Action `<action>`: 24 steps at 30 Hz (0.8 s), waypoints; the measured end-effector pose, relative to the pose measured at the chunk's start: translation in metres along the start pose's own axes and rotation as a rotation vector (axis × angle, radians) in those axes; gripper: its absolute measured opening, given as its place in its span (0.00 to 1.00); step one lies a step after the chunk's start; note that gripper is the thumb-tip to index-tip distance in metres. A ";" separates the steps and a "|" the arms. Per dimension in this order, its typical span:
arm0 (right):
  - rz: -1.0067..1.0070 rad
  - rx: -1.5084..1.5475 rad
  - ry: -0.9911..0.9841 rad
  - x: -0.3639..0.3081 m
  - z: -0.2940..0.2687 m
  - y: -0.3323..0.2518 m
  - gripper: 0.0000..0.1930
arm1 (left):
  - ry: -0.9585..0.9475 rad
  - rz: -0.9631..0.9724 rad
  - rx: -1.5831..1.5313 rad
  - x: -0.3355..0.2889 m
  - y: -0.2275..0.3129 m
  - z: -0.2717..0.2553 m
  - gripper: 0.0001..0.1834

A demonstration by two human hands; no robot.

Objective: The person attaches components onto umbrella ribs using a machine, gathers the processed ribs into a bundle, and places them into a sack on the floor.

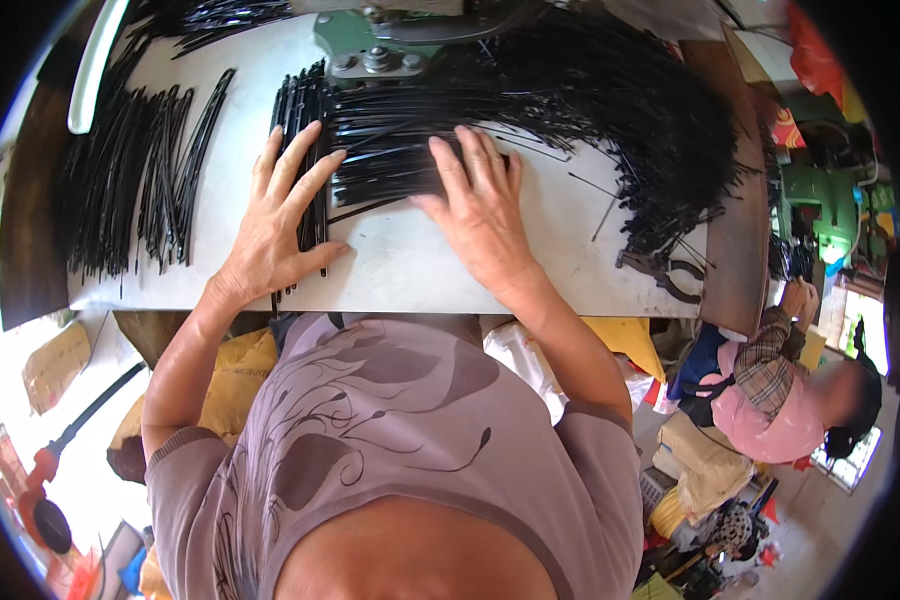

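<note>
Thin black rods (pixel 390 135) lie side by side across the pale worktop, in a flat layer in front of me. My left hand (pixel 282 220) is open, its fingers spread over an upright row of longer black strips (pixel 295 105) at the left end of that layer. One fingertip reaches the ends of the crosswise rods. On the right side of the layer rests my right hand (pixel 478 215), open, palm down with its fingers stretched forward. What lies under both palms is partly hidden.
A green metal machine base (pixel 343 42) stands at the worktop's far edge. Tangled black rods (pixel 660 110) heap up at right, above black-handled pliers (pixel 675 278). More strips (pixel 105 185) lie at left. Beyond the right edge, a person in a pink vest (pixel 765 405) sits near another green machine (pixel 832 215).
</note>
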State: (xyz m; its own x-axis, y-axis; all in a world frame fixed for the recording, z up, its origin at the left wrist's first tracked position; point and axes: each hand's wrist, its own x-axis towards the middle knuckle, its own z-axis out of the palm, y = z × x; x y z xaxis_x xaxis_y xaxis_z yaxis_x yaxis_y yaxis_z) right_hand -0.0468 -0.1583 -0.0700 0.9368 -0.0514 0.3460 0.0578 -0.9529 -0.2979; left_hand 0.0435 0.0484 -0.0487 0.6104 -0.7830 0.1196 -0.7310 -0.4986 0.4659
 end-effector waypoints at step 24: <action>0.317 0.248 0.185 0.000 -0.034 0.027 0.09 | 0.008 -0.108 0.087 0.006 0.019 0.012 0.43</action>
State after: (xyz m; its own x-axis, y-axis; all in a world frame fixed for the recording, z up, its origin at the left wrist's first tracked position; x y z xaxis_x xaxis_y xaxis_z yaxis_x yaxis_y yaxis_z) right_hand -0.0572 -0.1946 -0.0480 0.8455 -0.4037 0.3497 -0.1203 -0.7819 -0.6117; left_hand 0.0293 0.0296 -0.0500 0.6891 -0.7203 0.0799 -0.6843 -0.6105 0.3988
